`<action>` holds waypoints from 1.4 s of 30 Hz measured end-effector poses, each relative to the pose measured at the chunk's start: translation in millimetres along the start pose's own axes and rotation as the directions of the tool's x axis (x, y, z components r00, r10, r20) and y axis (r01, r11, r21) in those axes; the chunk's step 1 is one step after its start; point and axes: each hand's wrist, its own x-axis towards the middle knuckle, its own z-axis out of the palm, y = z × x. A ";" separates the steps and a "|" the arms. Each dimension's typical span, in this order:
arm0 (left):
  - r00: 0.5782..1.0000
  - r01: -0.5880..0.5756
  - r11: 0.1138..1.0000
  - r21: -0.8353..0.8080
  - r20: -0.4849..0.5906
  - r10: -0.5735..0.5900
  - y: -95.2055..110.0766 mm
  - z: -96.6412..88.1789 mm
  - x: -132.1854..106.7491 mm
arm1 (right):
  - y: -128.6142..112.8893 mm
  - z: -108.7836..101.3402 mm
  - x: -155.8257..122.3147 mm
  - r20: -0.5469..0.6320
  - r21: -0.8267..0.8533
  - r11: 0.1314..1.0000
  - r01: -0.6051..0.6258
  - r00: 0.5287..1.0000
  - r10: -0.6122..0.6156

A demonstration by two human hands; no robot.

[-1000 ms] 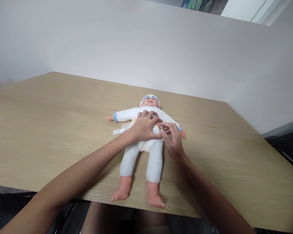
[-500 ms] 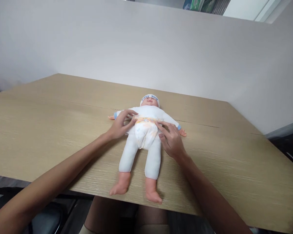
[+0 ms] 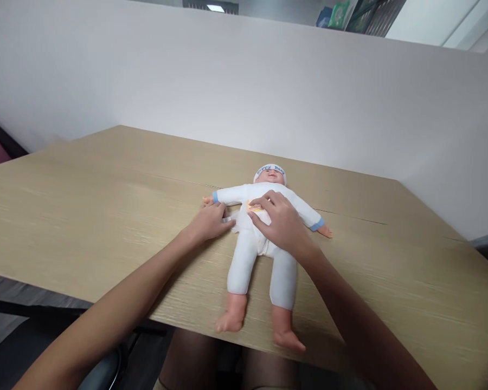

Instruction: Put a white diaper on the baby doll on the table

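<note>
A baby doll (image 3: 248,254) in a white suit and a white cap lies on its back on the wooden table (image 3: 85,195), feet toward me. It wears a white diaper (image 3: 252,230) around its waist. My right hand (image 3: 282,225) lies flat on the doll's belly, fingers spread over the diaper's front. Beside the doll's waist on the left, my left hand (image 3: 209,221) has its fingers closed on the diaper's white side tab (image 3: 230,221).
A plain white partition wall (image 3: 244,86) rises behind the table. The table's near edge runs just under the doll's feet, with my knees below it. A dark chair shows at the lower left.
My right hand has moved from the doll's right side onto its belly. My left hand has slid down to the diaper tab. The camera has shifted, placing the doll further right.
</note>
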 end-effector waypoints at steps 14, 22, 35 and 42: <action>0.990 0.141 0.983 -0.118 0.036 -0.137 -10.3 -8.0 0.8 | 7.4 9.7 17.3 0.142 -0.102 0.982 -0.157 0.975 0.170; 0.990 0.135 0.983 -0.122 0.048 -0.130 -8.4 -5.1 0.1 | 9.6 14.9 21.8 0.053 0.098 0.991 -0.088 0.995 0.083; 0.981 0.185 0.971 -0.152 0.086 -0.173 -12.1 -15.2 -1.9 | 3.6 13.3 26.8 -0.077 -0.013 0.992 -0.126 0.989 0.125; 0.978 0.187 0.927 -0.324 0.147 -0.146 -9.9 -28.0 -2.0 | -4.4 1.9 21.1 0.189 0.000 0.986 -0.168 0.968 0.165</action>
